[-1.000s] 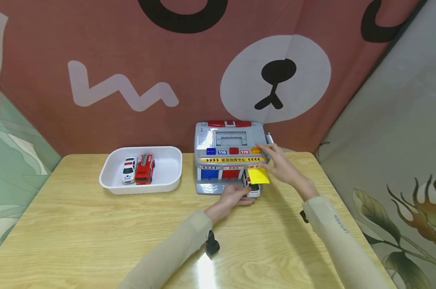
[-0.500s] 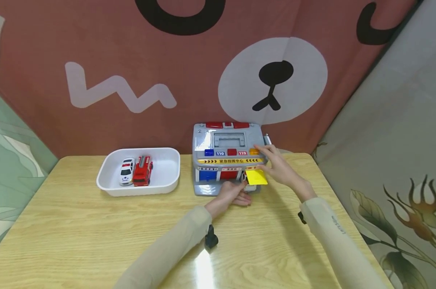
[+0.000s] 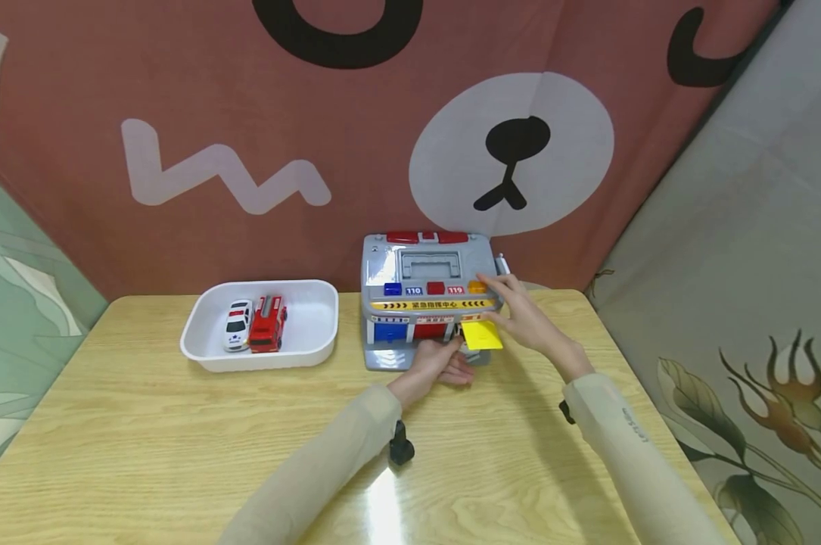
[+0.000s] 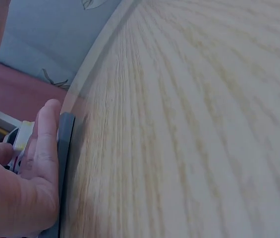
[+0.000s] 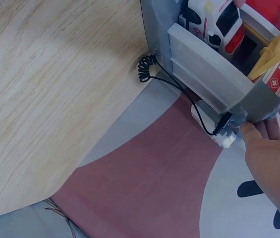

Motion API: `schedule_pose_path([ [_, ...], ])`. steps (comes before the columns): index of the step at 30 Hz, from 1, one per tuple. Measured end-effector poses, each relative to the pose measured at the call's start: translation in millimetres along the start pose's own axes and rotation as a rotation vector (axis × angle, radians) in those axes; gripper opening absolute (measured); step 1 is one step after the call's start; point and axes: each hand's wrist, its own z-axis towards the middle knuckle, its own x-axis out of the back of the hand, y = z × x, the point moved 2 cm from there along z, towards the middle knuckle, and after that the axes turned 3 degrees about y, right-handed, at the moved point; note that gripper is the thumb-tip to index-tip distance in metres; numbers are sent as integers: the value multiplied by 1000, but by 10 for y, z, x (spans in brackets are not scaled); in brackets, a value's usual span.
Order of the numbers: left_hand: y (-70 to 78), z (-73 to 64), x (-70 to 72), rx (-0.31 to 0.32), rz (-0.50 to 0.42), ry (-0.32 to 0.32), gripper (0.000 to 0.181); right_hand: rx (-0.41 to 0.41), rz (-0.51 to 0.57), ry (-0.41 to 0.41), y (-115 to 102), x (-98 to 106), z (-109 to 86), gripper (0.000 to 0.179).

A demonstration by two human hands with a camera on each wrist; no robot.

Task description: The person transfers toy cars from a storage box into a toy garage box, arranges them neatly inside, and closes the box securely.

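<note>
A grey toy emergency station (image 3: pixel 390 257) with blue and red garage doors stands at the table's back edge. Its yellow door (image 3: pixel 481 335) on the right is raised. Below it a white toy car (image 5: pixel 214 22) with red marks sits in the doorway, mostly hidden in the head view. My left hand (image 3: pixel 432 369) lies at the front ledge, thumb against the car and fingers stretched straight along its front. My right hand (image 3: pixel 522 312) grips the station's right roof corner, a finger by the orange button (image 3: pixel 477 288) and the thumb at the front edge near the yellow door.
A white tray (image 3: pixel 315 325) to the left holds a white police car (image 3: pixel 237 325) and a red fire truck (image 3: pixel 269 324). A coiled black cord (image 5: pixel 147 69) hangs at the station's right side. A patterned cloth (image 3: pixel 356 151) rises behind the table (image 3: pixel 178 454).
The white toy car has moved back into the doorway under the yellow door, with my left thumb following it. My right hand has stayed on the roof corner. The head view has shifted slightly.
</note>
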Motion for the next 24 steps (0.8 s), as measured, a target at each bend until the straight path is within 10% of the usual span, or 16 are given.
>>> schedule_pose_path([
  [24,193,-12,158,83,7,-249,40,-5,13,-14,20,-6,2,66],
])
